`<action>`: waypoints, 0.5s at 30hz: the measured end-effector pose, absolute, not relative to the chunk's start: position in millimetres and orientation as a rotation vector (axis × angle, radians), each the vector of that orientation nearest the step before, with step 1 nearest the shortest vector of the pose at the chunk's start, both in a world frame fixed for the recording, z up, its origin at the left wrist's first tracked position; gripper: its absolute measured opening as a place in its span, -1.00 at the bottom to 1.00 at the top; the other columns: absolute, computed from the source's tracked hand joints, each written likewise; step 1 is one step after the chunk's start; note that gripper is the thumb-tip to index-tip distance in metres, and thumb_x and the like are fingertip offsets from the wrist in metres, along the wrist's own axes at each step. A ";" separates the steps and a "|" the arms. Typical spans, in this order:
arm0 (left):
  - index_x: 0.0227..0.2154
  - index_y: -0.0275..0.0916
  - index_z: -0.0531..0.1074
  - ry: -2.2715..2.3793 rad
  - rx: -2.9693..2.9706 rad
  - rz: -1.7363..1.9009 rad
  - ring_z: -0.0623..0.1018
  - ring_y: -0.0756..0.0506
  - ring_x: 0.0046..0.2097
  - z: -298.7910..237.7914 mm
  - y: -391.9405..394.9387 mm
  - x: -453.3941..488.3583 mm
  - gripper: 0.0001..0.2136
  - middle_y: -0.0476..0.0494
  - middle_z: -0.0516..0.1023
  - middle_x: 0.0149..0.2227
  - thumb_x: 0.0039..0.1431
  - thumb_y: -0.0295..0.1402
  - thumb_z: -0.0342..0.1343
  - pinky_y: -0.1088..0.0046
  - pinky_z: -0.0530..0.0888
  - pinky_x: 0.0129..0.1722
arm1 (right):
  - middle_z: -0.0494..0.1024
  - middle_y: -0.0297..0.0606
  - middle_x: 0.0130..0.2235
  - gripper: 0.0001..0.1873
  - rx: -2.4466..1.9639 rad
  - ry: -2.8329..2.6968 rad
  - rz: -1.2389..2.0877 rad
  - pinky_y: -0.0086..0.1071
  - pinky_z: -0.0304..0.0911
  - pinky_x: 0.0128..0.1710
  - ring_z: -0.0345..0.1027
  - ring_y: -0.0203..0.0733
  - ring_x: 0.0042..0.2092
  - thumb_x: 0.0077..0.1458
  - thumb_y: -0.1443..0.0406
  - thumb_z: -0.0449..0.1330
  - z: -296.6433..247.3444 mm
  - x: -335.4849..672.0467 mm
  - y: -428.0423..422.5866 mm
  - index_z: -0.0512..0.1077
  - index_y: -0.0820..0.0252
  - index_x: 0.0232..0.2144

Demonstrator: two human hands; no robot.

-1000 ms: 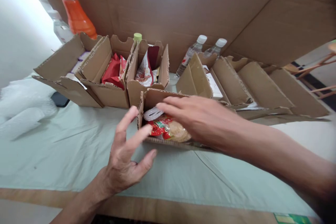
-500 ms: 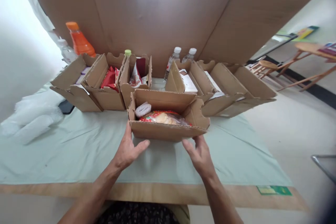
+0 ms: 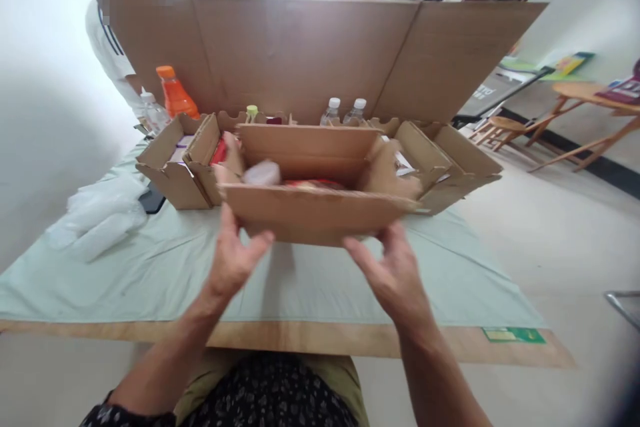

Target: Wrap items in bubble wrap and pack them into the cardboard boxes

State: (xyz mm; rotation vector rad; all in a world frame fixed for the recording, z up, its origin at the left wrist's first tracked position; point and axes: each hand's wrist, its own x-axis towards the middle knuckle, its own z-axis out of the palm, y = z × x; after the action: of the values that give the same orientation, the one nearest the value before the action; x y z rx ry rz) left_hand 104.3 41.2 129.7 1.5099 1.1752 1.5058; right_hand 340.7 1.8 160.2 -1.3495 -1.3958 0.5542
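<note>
Carton (image 3: 310,217) — left hand (image 3: 233,260), right hand (image 3: 395,273) gripping its near edge; tipping could spill the white packet (image 3: 261,174) inside

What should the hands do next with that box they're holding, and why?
Probably keep the cardboard box level and ease it nearer. The left hand and right hand hold it by its lower front edge, its top is open, and a white packet and red pack sit loose inside, so tilting might spill them.
</note>
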 end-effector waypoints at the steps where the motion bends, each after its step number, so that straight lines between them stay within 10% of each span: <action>1: 0.30 -0.21 0.19 1.140 1.559 1.451 0.43 -0.35 0.27 123.8 30.0 117.5 -0.28 -0.33 0.42 0.24 0.13 -0.15 0.31 -0.04 0.34 0.32 | 0.55 -0.07 0.08 -0.39 -1.396 -1.298 0.489 0.07 0.25 0.23 0.41 0.11 0.14 0.11 0.03 0.36 154.0 349.2 -13.6 0.41 0.12 0.14; 15: 0.40 -0.22 0.02 1.419 1.488 1.357 0.25 -0.37 0.41 72.9 -24.7 119.4 -0.23 -0.40 0.26 0.36 0.22 -0.20 0.23 -0.10 0.15 0.42 | 0.45 -0.07 0.22 -0.42 -1.238 -1.213 0.639 -0.01 0.18 0.30 0.31 0.06 0.26 0.27 0.00 0.18 108.2 342.8 0.4 0.32 0.08 0.24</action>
State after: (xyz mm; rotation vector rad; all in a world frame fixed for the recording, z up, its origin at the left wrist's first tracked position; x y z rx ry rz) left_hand 119.4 -24.7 72.9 1.4875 1.4186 1.3568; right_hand 342.8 0.4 108.2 -1.2382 -1.2126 0.6392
